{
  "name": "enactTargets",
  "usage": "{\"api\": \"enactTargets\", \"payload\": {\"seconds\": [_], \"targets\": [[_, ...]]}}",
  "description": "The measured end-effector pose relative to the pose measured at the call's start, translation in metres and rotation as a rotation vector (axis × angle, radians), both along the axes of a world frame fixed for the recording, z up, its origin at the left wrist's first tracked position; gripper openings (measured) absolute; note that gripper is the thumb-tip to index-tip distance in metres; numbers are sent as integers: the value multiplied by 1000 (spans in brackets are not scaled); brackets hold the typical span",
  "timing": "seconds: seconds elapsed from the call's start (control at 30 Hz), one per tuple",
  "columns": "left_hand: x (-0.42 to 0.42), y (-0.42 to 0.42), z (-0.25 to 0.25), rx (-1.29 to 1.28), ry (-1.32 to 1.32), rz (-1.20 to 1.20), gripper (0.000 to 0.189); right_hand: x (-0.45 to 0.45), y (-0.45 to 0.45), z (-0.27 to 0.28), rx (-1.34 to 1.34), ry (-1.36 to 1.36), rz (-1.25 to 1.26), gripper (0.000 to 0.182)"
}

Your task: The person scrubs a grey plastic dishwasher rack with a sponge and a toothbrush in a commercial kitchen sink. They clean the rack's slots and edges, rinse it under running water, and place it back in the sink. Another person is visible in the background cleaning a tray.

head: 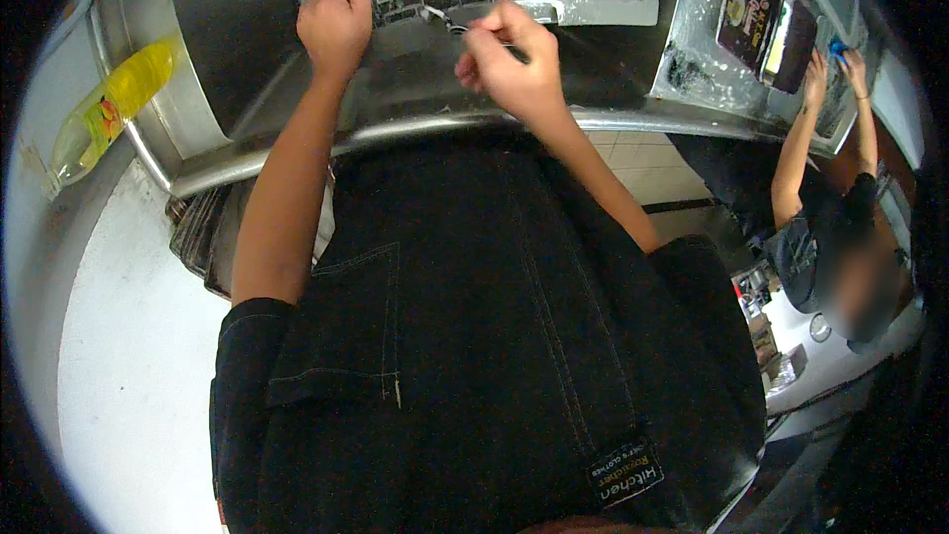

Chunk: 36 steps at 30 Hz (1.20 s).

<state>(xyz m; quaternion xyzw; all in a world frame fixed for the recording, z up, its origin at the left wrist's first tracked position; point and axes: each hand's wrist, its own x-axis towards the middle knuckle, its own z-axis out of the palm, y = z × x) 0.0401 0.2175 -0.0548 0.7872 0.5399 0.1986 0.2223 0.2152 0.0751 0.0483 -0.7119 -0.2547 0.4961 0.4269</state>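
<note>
A white plastic lattice rack (608, 11) lies in the metal sink (415, 74) before me. My left hand (337, 22) is closed at the rack's left end, apparently gripping its edge; its fingertips are hidden. Over the rack's near edge, my right hand (511, 55) is closed round the dark handle of a thin utensil (456, 28). The pale tip of this utensil points left towards the rack's openings. Motion blur and my fingers hide its exact kind.
A bottle of yellow liquid (111, 107) stands or lies left of the sink's rounded metal rim (415, 126). At right, a co-worker's hands (834, 74) touch a dark printed box or panel (767, 30) and a blue cloth or sponge (838, 47) on a wet metal surface.
</note>
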Motion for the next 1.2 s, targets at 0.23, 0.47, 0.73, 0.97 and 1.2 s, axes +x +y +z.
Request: {"api": "enactTargets", "payload": {"seconds": [0.23,0.47,0.73,0.97,1.2], "targets": [[1,12,-9,-20,55,6,46,63,-1,60,30,-500,340,17],[8,37,-15,-33,129,-87,45,96,-23,9,47,-505,3,12],[92,-3,44,205,186,-379,78,114,4,30,-3,-396,-109,18],[101,-2,60,-99,434,-367,113,157,22,49,52,-189,-100,24],[102,12,64,-71,329,-402,110,176,52,21,195,-178,-87,26]]}}
